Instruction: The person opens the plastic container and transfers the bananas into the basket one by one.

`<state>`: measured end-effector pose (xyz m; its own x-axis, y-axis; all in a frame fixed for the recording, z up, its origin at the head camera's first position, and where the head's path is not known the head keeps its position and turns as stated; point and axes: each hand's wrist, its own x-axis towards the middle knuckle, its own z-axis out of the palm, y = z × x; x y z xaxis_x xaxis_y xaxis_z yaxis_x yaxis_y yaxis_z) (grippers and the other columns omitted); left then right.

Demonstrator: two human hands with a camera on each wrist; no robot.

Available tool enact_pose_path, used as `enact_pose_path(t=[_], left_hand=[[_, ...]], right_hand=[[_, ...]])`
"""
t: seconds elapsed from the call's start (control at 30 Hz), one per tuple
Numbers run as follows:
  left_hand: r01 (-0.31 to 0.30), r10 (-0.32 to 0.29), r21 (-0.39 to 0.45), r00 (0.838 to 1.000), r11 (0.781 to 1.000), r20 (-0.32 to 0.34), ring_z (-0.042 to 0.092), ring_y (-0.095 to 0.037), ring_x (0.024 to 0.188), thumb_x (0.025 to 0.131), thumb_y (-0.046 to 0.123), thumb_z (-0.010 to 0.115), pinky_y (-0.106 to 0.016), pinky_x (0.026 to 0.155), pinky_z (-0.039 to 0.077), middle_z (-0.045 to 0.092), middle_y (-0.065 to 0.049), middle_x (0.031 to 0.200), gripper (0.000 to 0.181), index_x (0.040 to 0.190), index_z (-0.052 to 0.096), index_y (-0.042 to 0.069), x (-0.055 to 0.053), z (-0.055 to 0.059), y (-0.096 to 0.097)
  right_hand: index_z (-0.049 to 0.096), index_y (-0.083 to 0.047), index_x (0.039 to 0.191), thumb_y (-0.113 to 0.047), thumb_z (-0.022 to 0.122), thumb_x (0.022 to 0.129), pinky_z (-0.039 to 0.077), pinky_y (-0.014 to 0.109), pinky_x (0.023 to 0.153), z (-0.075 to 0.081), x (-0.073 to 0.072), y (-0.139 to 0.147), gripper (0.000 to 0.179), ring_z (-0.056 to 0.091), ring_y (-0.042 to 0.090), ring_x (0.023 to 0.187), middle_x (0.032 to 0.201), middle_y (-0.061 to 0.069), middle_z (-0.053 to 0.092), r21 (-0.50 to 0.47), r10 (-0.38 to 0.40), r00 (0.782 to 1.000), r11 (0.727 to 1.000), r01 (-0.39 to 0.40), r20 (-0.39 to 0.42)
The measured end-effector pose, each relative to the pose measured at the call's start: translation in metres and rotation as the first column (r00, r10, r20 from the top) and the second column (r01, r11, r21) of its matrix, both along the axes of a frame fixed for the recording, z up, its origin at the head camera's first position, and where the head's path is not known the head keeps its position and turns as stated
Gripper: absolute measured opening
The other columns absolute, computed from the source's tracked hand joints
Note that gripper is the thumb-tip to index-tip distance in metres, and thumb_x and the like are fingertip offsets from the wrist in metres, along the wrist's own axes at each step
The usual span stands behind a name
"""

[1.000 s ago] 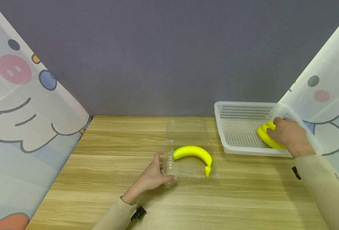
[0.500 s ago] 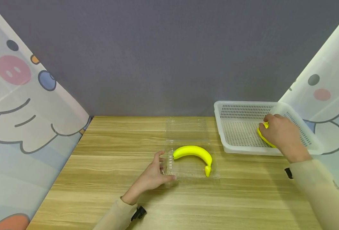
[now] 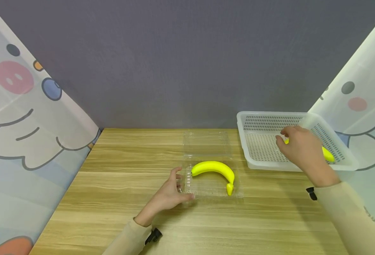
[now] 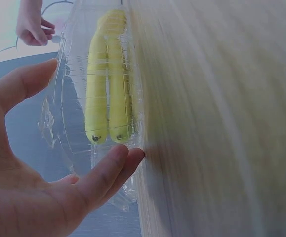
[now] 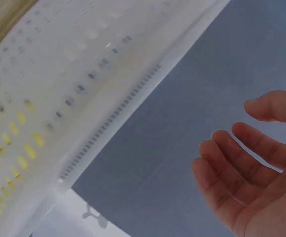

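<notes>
My left hand (image 3: 168, 194) is at the left end of a clear plastic clamshell box (image 3: 209, 184), its lid folded back. The thumb touches the front corner and the fingers (image 4: 101, 177) lie along the end wall. Inside the box lies a curved yellow toy banana (image 3: 217, 168); through the ribbed plastic, the left wrist view shows two yellow shapes side by side. My right hand (image 3: 302, 148) is over the white basket (image 3: 270, 165), fingers loosely bent with nothing in them. Yellow bananas (image 3: 328, 154) lie in the basket, partly hidden behind this hand.
The wooden table (image 3: 117, 194) carries both containers. A grey panel (image 3: 174, 63) rises behind its far edge, and cartoon-printed curtains (image 3: 41, 124) flank it on either side. The basket stands at the far right, close to the right curtain.
My right hand has come away from the bananas in the basket and moved to the left, so a banana shows on its right side. The left hand and box have stayed put.
</notes>
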<state>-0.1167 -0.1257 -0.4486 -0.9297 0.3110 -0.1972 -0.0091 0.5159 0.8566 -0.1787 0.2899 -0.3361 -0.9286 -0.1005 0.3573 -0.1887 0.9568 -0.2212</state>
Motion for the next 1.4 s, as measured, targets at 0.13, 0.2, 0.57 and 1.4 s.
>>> enact_pose_path(t=[0.13, 0.2, 0.57, 1.4], left_hand=[[0.001, -0.001, 0.006, 1.0, 1.0, 0.004, 0.054, -0.04, 0.124, 0.078, 0.035, 0.089, -0.055, 0.098, 0.049, 0.042, -0.024, 0.148, 0.113, 0.159, 0.014, 0.009, 0.0, 0.0, 0.0], [0.001, -0.001, 0.008, 1.0, 1.0, 0.004, 0.054, -0.039, 0.123, 0.078, 0.035, 0.089, -0.055, 0.098, 0.05, 0.042, -0.024, 0.148, 0.113, 0.159, 0.014, 0.009, 0.0, 0.0, 0.0], [0.008, -0.008, 0.016, 1.0, 1.0, 0.001, 0.054, -0.04, 0.124, 0.078, 0.036, 0.088, -0.055, 0.098, 0.049, 0.043, -0.023, 0.148, 0.112, 0.158, 0.015, 0.009, 0.0, -0.001, -0.001], [-0.005, 0.005, 0.003, 1.0, 1.0, 0.006, 0.053, -0.042, 0.127, 0.077, 0.037, 0.088, -0.058, 0.1, 0.048, 0.042, -0.025, 0.148, 0.113, 0.159, 0.016, 0.01, -0.001, -0.001, -0.002]], right_hand=[[0.068, 0.007, 0.104, -0.016, 0.063, 0.093, 0.051, 0.06, 0.063, 0.002, 0.005, -0.01, 0.026, 0.062, 0.044, 0.087, 0.105, 0.028, 0.068, -0.015, 0.025, 0.999, 1.0, -0.026, -0.035], [0.069, 0.006, 0.104, -0.016, 0.064, 0.093, 0.051, 0.06, 0.063, 0.003, 0.007, -0.015, 0.026, 0.062, 0.043, 0.088, 0.106, 0.027, 0.068, -0.026, 0.034, 0.999, 0.999, -0.035, -0.041], [0.07, 0.003, 0.105, -0.016, 0.066, 0.092, 0.052, 0.059, 0.062, 0.003, 0.014, -0.038, 0.023, 0.062, 0.04, 0.092, 0.105, 0.024, 0.069, -0.067, 0.079, 0.994, 0.994, -0.084, -0.071], [0.073, 0.001, 0.103, -0.012, 0.072, 0.088, 0.055, 0.054, 0.068, -0.007, 0.023, -0.074, 0.02, 0.065, 0.036, 0.093, 0.102, 0.017, 0.072, -0.079, 0.196, 0.962, 0.974, -0.214, -0.19]])
